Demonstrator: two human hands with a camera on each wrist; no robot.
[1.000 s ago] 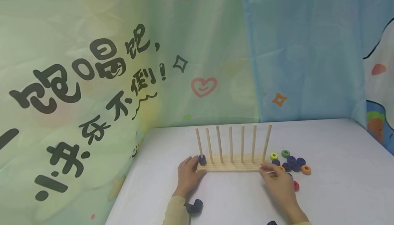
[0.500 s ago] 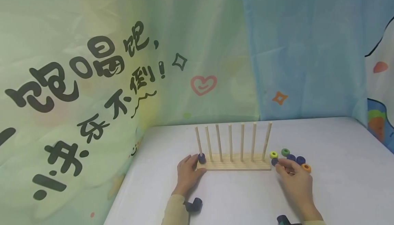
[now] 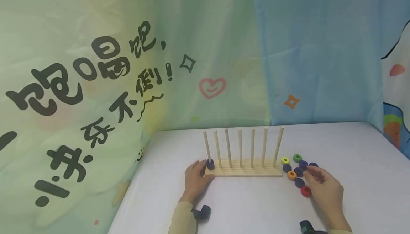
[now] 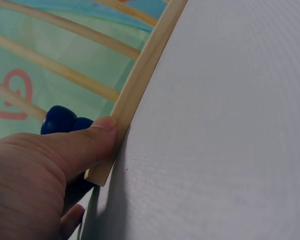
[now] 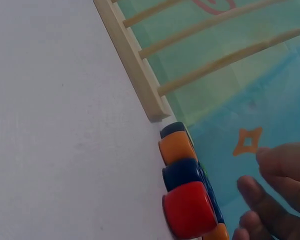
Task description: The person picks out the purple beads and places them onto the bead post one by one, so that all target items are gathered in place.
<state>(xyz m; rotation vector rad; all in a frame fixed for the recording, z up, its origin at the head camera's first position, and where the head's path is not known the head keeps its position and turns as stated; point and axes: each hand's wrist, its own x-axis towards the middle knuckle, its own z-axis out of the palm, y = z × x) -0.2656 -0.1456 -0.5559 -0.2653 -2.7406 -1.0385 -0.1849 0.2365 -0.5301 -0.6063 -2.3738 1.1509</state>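
A pale wooden peg board (image 3: 245, 172) with several upright pegs stands on the white table. Blue beads (image 3: 210, 164) sit low on its leftmost peg. My left hand (image 3: 194, 180) grips the board's left end, the thumb (image 4: 102, 127) against the front edge. My right hand (image 3: 327, 188) hovers at the right side of the loose beads, its fingertips close to a blue bead (image 3: 298, 172). In the right wrist view its thumb and fingers are apart, with nothing between them. A red bead (image 5: 190, 210) lies nearest, beside that hand. Part of the bead group is hidden behind the fingers.
Around the board's right end lie a yellow bead (image 3: 285, 160), a green bead (image 3: 297, 158), an orange bead (image 3: 292, 175) and several blue ones. Dark wrist devices (image 3: 202, 212) show near both forearms. Printed curtains (image 3: 205, 56) rise behind the table (image 3: 243, 205).
My right hand has moved right, from the board's right end across the bead group, uncovering the red, orange and blue beads. My left hand stays on the board.
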